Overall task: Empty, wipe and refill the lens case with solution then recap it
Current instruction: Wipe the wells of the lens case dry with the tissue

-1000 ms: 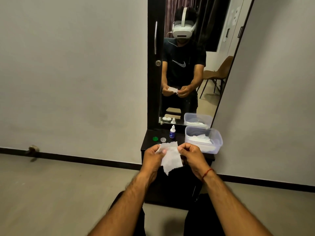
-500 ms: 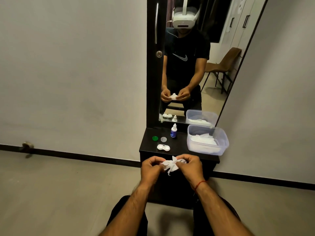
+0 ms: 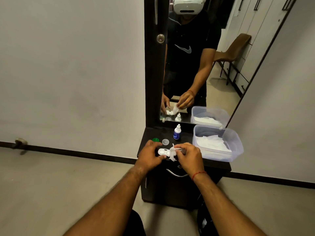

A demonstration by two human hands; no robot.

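From my remote seat I see both hands meeting over the front part of the dark tabletop [image 3: 153, 132]. My left hand [image 3: 150, 155] holds the white lens case [image 3: 162, 152] by its left end: the fingers curl round the far side and the thumb lies against the near edge. I cannot tell whether the case rests on the tabletop or is lifted just off it. Its left well shows open and uncapped, facing up. My right hand [image 3: 189, 157] pinches a crumpled white tissue [image 3: 173, 153] between thumb and curled fingers, and the wad sits on the right end of the case, hiding that well. The two hands are close together, with only the case and the tissue between them. A red thread [image 3: 198, 174] circles the right wrist. Just behind the left hand lie a green cap [image 3: 155, 139] and, beside it to the right, a clear cap [image 3: 165, 142], both on the tabletop and apart from the case. Behind the caps stands the small solution bottle [image 3: 177, 132], upright and capped, white on top with a blue label. To the right, a clear plastic tub [image 3: 238, 145] holds more white tissues. The mirror [image 3: 221, 92] behind the tabletop reflects the hands, the tissue and the case.
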